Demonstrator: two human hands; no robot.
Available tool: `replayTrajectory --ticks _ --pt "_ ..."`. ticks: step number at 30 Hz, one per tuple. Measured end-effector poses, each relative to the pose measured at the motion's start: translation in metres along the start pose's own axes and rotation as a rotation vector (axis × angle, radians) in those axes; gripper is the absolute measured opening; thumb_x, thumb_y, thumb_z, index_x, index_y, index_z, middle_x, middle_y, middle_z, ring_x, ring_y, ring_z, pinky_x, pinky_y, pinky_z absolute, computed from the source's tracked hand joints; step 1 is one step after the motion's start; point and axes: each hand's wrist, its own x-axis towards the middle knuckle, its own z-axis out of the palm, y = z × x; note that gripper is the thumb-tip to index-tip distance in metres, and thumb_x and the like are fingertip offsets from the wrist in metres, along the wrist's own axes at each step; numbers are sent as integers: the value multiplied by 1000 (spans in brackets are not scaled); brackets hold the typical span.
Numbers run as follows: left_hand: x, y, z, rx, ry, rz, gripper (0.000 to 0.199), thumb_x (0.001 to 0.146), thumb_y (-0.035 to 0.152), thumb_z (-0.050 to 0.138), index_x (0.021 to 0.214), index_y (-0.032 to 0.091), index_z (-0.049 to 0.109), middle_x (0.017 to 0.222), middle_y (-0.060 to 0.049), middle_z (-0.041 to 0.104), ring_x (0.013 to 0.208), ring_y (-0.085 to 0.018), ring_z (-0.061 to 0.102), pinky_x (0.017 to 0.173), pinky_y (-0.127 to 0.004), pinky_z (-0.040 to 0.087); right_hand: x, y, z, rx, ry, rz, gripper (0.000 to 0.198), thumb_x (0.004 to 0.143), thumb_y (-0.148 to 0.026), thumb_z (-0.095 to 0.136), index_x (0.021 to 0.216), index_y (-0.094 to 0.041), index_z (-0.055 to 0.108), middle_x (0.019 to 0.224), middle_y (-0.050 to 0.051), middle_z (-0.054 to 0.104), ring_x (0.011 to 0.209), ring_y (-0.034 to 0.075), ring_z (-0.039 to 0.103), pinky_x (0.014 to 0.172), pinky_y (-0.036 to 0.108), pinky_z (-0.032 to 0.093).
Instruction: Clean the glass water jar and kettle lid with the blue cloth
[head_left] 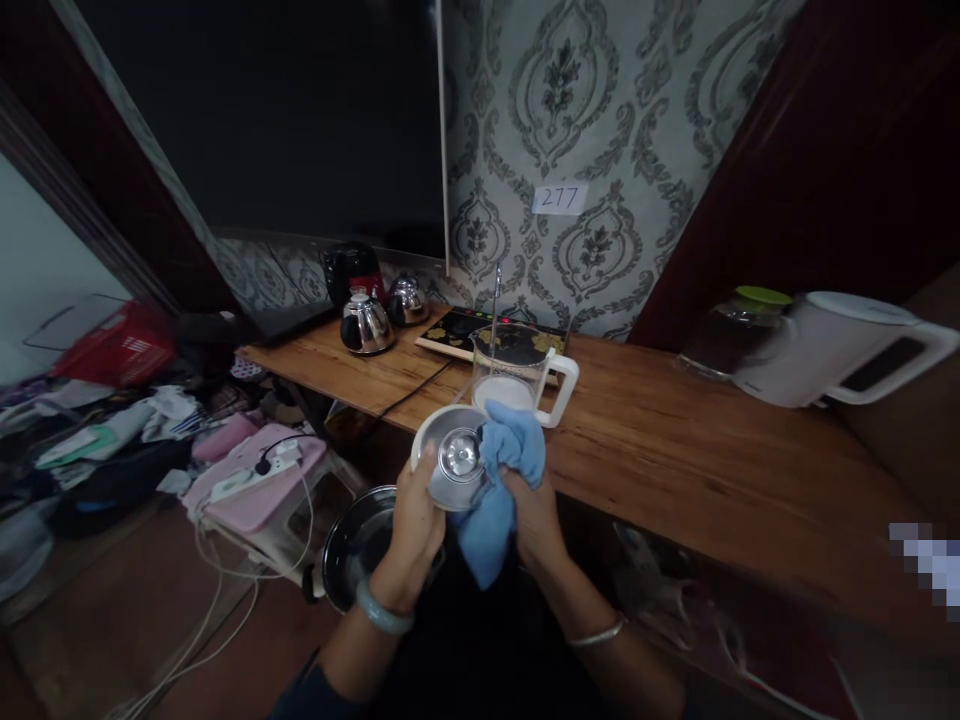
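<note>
My left hand (417, 515) grips a round, shallow white-rimmed piece (442, 485) with a shiny metal disc at its centre. It is tilted so that this metal side faces me. In my right hand (536, 515) a blue cloth (517, 445) is bunched up, its upper part pressed against the right side of the round piece and a loose end hanging down. Just behind the cloth, at the table's front edge, stands a clear glass kettle (510, 365) with a white handle, its lower part partly hidden by the cloth.
The wooden table (660, 450) holds a black patterned tea stove (457, 330), two metal kettles (367, 328) (407, 300), a white kettle (810, 350) and a green-lidded jar (739, 335). Lower left are a pink stool (255, 500) with a power strip and a black basin (360, 545).
</note>
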Motion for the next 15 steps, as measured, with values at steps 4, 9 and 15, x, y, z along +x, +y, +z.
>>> replayTrajectory --ticks 4,9,15 --pt "-11 -13 1 -25 -39 27 48 74 52 78 108 19 71 106 -7 76 101 -25 70 90 -34 55 -5 10 -3 83 106 43 51 72 -34 71 121 -22 62 114 6 74 101 24 70 97 46 53" --pt "1 7 -14 64 -257 -269 43 64 40 87 96 15 75 94 -10 77 95 -31 72 87 -40 57 29 -27 -31 -134 -106 -152 60 66 -32 77 124 -24 63 116 5 73 105 26 68 98 45 53" --pt "10 19 -6 49 -294 -306 45 73 37 82 109 13 73 88 -10 77 85 -28 73 83 -38 58 41 -55 -32 -363 -325 -396 59 65 -31 77 123 -24 67 130 7 68 124 29 59 110 46 43"
